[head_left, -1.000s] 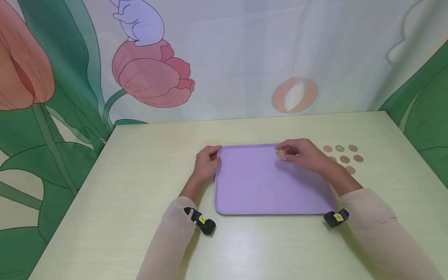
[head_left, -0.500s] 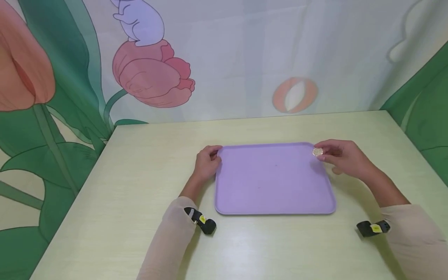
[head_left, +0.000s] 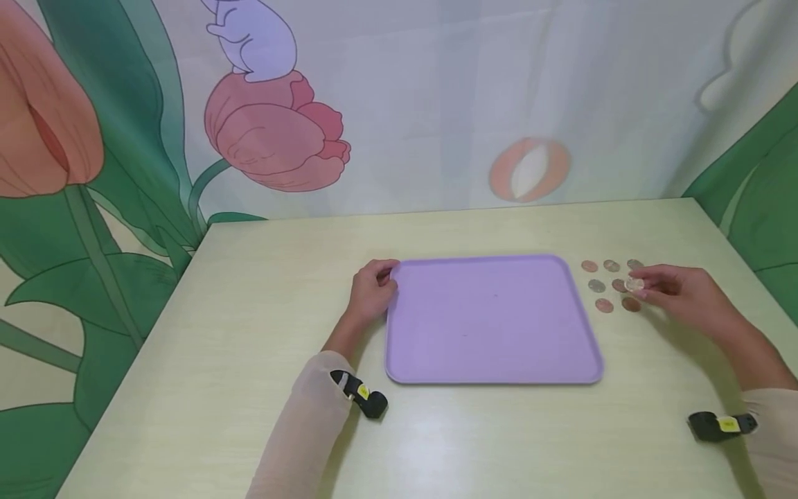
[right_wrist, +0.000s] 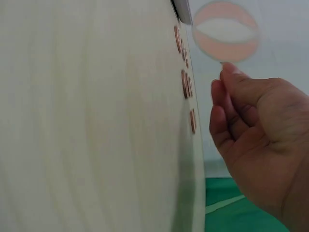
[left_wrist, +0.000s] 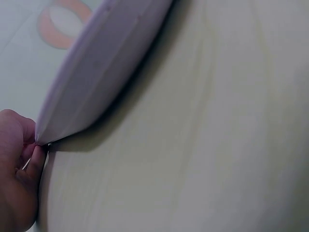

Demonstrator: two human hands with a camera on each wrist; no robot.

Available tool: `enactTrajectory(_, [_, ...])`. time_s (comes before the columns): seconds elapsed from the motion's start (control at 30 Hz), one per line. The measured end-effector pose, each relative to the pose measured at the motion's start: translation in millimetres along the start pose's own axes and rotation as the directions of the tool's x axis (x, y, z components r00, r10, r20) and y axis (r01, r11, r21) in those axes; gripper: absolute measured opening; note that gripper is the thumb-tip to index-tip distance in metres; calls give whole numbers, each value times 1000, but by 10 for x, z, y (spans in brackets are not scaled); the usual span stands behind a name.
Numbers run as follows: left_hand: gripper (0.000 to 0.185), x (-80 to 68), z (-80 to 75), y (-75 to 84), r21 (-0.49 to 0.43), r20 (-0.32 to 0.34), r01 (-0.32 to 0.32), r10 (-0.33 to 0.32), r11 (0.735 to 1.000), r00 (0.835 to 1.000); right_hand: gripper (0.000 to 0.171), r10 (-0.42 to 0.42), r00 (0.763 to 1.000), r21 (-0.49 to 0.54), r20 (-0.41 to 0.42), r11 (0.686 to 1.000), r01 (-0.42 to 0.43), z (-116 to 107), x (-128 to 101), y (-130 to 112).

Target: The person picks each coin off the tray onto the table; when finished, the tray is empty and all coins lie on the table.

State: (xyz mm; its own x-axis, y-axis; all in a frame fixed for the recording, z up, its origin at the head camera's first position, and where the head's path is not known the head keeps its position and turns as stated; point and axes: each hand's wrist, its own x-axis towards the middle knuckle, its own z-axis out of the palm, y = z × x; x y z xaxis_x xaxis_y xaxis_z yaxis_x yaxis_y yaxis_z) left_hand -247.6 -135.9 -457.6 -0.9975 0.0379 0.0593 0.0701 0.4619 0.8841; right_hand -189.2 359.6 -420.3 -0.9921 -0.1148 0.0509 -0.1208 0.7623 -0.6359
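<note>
**Right hand holds a coin over the coin cluster; left hand pins the tray corner**

Head view: the right hand (head_left: 682, 296) sits at centre right of the frame, its thumb and fingertips pinching a pale coin (head_left: 634, 283). That coin hangs just above the group of coins (head_left: 603, 285) lying flat on the table (head_left: 280, 333), at the right-hand end of the group and touching or nearly touching it; I cannot tell which. The group lies directly to the picture-left of the hand, between it and the purple tray (head_left: 492, 360), so the right hand is by far the nearer one. The left hand (head_left: 369, 291) is on the far side of the tray, at its upper left corner, fingers curled round the rim. The tray's inside holds nothing visible, and its long axis runs left to right across the frame.

Left wrist view: the left hand (left_wrist: 17, 179) fills the lower left corner, its thumb and fingers gripping the tray (left_wrist: 101, 63) at its corner. The tray stretches away toward the upper middle of the frame. No coins show here.

Right wrist view: the right hand (right_wrist: 260, 140) occupies the right side, fingers curled in a pinch; the held coin itself is not clearly seen. The coins on the table (right_wrist: 186, 82) lie edge-on in a line just left of the fingertips, near the upper middle.
</note>
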Motion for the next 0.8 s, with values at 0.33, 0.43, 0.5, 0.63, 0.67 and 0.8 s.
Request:
enactTrajectory(0.33, [42, 7, 31, 42, 11, -2, -17, 17, 1000, 1000, 35, -28, 1000, -111, 1, 993, 28, -102, -138, 429])
enactTrajectory(0.43, [42, 9, 37, 46, 10, -1, -14, 14, 1000, 1000, 34, -30, 999, -129, -14, 991, 28, -101, -145, 474])
enactTrajectory(0.5, [42, 9, 41, 44, 2, 4, -9, 9, 1000, 1000, 33, -24, 999, -147, -31, 989, 19, -96, -151, 490])
enactTrajectory(0.63, [42, 11, 30, 29, -2, 5, 4, -4, 1000, 1000, 36, -10, 999, -146, -38, 989, 5, -87, -147, 506])
enactTrajectory(0.67, [42, 13, 21, 24, -1, 4, 7, -7, 1000, 1000, 36, -14, 999, -130, -37, 991, 9, -84, -138, 507])
enactTrajectory(0.8, [42, 12, -29, 22, -60, 11, 30, -30, 998, 1000, 33, -23, 999, -79, -33, 997, 20, -78, -113, 488])
